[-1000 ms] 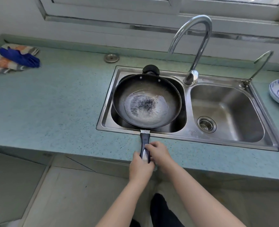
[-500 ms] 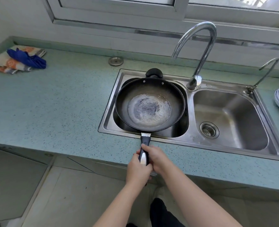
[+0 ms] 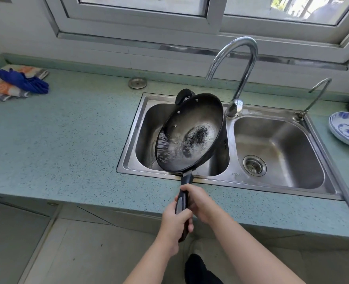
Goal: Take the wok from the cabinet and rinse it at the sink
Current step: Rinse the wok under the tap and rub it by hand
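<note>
The black wok [image 3: 192, 134] is tilted steeply to the left over the left basin of the steel double sink [image 3: 280, 188], and water runs toward its lower left rim. Its long black handle reaches back over the counter edge. My left hand [image 3: 174, 221] grips the rear of the handle, and my right hand [image 3: 198, 200] grips it just ahead of the left. A tall curved tap [image 3: 239, 78] stands behind the wok, with no water coming out of its spout.
The counter [image 3: 67, 140] is speckled teal. A folded cloth with a blue rag [image 3: 19, 82] lies at the far left. Behind the sink sits a round metal cap [image 3: 137, 83]. Blue-and-white plates [image 3: 348, 131] sit at the right, near a small second tap [image 3: 315, 97].
The wok lay level over the left basin; now it is tipped up on its right side and the water slides to the left rim. Both hands stay on the handle.
</note>
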`<state>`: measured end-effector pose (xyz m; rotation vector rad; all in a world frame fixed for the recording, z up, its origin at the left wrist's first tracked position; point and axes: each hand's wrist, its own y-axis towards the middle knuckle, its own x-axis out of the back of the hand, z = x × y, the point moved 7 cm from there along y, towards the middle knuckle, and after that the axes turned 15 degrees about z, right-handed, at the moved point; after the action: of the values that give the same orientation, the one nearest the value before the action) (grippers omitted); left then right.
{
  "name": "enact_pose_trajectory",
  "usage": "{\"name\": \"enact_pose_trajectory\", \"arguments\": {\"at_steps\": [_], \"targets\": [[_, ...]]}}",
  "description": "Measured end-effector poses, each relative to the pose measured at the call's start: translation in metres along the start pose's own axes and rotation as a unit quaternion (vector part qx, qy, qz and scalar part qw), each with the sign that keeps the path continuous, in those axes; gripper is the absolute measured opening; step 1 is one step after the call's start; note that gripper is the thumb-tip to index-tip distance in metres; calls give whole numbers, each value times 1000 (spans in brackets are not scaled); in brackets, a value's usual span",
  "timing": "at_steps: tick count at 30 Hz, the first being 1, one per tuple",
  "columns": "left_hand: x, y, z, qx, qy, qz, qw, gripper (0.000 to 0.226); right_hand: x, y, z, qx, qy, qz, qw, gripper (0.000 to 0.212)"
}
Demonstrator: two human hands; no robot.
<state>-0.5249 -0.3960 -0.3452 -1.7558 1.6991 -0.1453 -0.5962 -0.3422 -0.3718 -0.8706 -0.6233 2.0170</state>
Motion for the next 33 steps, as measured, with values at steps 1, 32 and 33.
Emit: {"name": "enact_pose_trajectory", "arguments": {"at_steps": [1,32,33], "targets": [[0,0,1,4,-11,6,1000,22,-2,1,-3,-10,45,13,999,24],[32,-7,-35,92,233,-48,967,17,-31,11,14,63,131,47,988,24],[32,-7,-34,96,225,-41,969,17,-32,9,16,67,122,47,989,23]]}}
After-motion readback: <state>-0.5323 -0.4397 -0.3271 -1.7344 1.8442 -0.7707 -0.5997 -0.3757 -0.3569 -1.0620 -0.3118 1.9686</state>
